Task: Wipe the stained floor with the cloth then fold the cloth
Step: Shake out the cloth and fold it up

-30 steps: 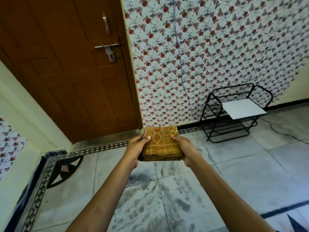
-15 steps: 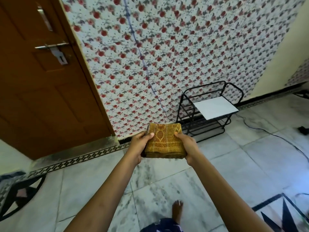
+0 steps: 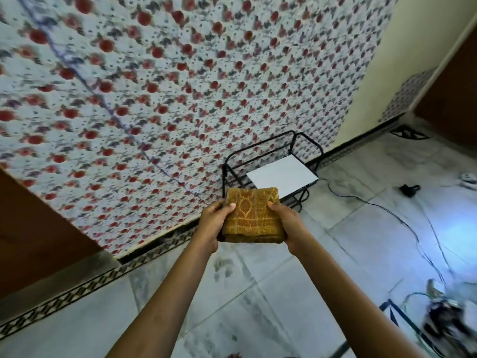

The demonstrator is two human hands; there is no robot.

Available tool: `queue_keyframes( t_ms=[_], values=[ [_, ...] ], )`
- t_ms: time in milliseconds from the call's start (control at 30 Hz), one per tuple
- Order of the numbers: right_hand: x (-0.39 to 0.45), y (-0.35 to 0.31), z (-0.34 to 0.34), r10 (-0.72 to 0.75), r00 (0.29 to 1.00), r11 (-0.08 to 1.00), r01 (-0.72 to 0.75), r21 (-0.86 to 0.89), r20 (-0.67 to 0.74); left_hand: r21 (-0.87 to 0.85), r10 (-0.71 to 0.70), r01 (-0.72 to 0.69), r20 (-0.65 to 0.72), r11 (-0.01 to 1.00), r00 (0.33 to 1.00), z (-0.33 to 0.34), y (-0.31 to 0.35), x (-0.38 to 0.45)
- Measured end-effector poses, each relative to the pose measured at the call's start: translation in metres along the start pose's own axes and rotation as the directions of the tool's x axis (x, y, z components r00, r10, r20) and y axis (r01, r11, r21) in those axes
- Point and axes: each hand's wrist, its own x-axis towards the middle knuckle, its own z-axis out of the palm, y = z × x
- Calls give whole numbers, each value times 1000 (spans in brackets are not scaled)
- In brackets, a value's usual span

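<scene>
A mustard-yellow patterned cloth point(image 3: 251, 217), folded into a thick square, is held out in front of me above the floor. My left hand point(image 3: 213, 223) grips its left edge, thumb on top. On the right edge my right hand point(image 3: 286, 223) grips it the same way. The white marble floor point(image 3: 232, 293) below shows grey smudges and veining.
A black wire rack point(image 3: 268, 161) with a white board point(image 3: 282, 175) stands against the floral wall just beyond the cloth. Black cables point(image 3: 387, 210) trail over the floor at right, with a blurred dark object point(image 3: 444, 316) at lower right. A brown door point(image 3: 33, 228) is at left.
The view has swung right: the door slid out toward the left and the rack came nearer the centre. Both hands keep the same hold on the folded cloth.
</scene>
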Motion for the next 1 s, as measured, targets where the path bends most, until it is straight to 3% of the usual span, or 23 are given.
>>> queue_keyframes(
  t_ms=[233, 467, 600, 733, 1000],
  values=[
    [113, -46, -75, 22, 1000, 995, -22, 96, 4, 62, -25, 24, 20, 998, 999, 113, 18, 95],
    [230, -114, -163, 63, 989, 998, -61, -17, 133, -35, -80, 77, -112, 996, 990, 228, 19, 177],
    [289, -147, -190, 77, 988, 996, -71, -53, 131, -75, -96, 85, -161, 994, 982, 282, 26, 219],
    [340, -169, -204, 99, 986, 988, -82, -130, 132, -50, -98, 89, -208, 995, 973, 321, 30, 263],
    [464, -194, -209, 194, 971, 955, -155, -252, 138, -73, -255, 245, -203, 967, 946, 353, 21, 381]
  ],
)
